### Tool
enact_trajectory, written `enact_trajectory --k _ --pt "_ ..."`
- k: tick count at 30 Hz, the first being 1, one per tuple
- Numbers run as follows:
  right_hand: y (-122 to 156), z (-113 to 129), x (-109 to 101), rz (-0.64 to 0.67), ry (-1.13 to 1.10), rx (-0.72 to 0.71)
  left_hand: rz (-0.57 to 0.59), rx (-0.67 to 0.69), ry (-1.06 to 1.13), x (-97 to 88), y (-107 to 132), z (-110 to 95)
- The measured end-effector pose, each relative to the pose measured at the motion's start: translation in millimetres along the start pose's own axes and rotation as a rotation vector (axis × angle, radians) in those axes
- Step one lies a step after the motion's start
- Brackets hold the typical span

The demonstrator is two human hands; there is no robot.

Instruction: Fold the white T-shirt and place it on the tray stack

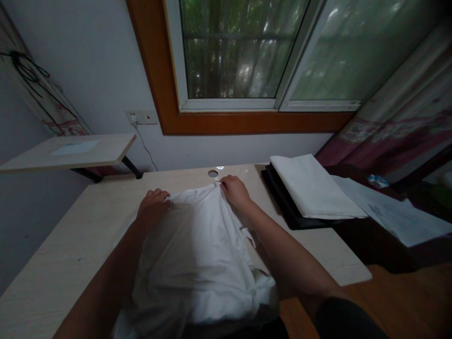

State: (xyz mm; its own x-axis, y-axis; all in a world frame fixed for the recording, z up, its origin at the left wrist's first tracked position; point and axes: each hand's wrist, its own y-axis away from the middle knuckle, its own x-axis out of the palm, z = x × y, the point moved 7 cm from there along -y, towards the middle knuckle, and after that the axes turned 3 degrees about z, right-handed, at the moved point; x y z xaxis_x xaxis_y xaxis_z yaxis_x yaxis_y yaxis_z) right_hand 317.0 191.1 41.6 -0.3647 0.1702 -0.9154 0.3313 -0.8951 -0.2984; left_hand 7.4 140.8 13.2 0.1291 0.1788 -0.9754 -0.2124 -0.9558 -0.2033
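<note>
A white garment (197,254), apparently a shirt, lies wrinkled over the desk, and its lower part hangs over the near edge toward me. My left hand (153,207) is closed on its far left corner, fingers curled over the fabric. At the far right corner, my right hand (235,189) pinches the cloth close to the round hole in the desktop. Between the two hands the top edge is stretched, with a shallow curve like a neckline. Along the right side the fabric is bunched, and a small loose strip sticks out beside my right forearm.
The pale wooden desk (70,245) stands against the wall below a window (243,56). A raised shelf (67,150) with a paper sheet is at left. At right lie folded white cloth (310,183) on black fabric (278,197), and papers (395,207). A cable hangs from the socket (141,117).
</note>
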Motion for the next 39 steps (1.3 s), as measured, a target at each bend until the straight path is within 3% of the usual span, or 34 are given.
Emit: enact_trajectory --k 3,7,12,18,22,24,27,31,36,39 --pt "-8.9 -2.6 5.1 0.011 0.066 0.047 -0.019 -0.034 0.048 6.2 -7.3 -3.7" --pt "-9.1 5.5 14.4 -0.004 0.087 0.064 -0.129 -0.055 0.083 10.4 -8.5 -9.1" --pt "4.9 34.6 27.2 -0.023 0.032 -0.113 -0.171 -0.025 0.035 12.3 -5.1 -8.2" --pt "13.3 45.8 36.3 0.034 -0.023 -0.189 -0.172 -0.081 -0.048 0.4 -4.2 9.2" --pt "11.3 46.3 28.8 0.044 -0.049 -0.211 -0.249 -0.236 -0.059 -17.8 -6.9 34.0" --pt "11.8 44.2 25.0 0.079 -0.050 -0.200 -0.213 -0.293 -0.079 -19.8 -10.0 43.3" --pt "16.7 31.7 20.3 0.152 -0.032 -0.120 -0.094 -0.346 -0.086 -13.6 -11.1 49.5" --pt "30.6 -4.1 10.4 0.215 -0.032 0.042 -0.042 -0.382 -0.113 -12.2 7.0 44.1" --pt "56.4 -52.3 4.6 0.408 -0.101 0.088 -0.015 -0.362 -0.234 -27.4 59.4 29.8" --pt "70.2 -73.9 3.7 0.488 -0.193 0.099 0.066 -0.367 -0.307 -31.0 94.9 26.7"
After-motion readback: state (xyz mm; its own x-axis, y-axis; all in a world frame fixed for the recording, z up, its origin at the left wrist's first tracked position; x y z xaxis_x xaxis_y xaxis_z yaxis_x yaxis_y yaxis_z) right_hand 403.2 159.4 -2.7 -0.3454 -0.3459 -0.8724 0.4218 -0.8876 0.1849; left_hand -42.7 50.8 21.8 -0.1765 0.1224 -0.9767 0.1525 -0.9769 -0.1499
